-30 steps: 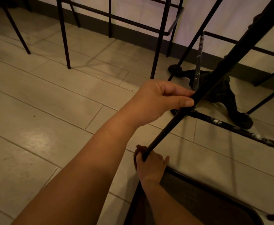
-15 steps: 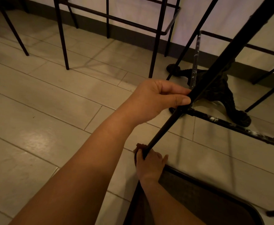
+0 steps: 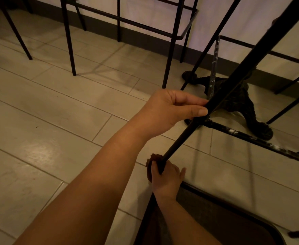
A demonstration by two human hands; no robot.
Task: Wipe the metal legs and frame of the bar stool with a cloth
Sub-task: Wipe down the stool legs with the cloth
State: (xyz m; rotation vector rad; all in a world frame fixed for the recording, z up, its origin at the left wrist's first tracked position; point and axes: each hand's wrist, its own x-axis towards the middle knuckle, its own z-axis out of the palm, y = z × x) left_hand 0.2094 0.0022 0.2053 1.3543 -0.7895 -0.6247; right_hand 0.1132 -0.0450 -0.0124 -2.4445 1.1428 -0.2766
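The black metal bar stool lies tipped over, its dark seat (image 3: pixel 224 218) at the bottom right. One thin leg (image 3: pixel 178 144) runs diagonally up to the top right. My left hand (image 3: pixel 170 112) grips this leg where the crossbar (image 3: pixel 251 138), speckled with white smudges, joins it. Lower down, near the seat, my right hand (image 3: pixel 168 177) wraps a brown cloth (image 3: pixel 155 158) around the same leg. Only a small bunch of cloth shows above my fingers.
Legs and footrests of other black stools (image 3: pixel 69 41) stand on the pale tiled floor (image 3: pixel 48 121) to the left and back. An ornate dark table base (image 3: pixel 242 106) sits behind the leg. A wall with a dark baseboard (image 3: pixel 145 32) closes the back.
Both hands keep their grips on the leg. The view has shifted slightly; the cloth hand stays at the leg's lower end.
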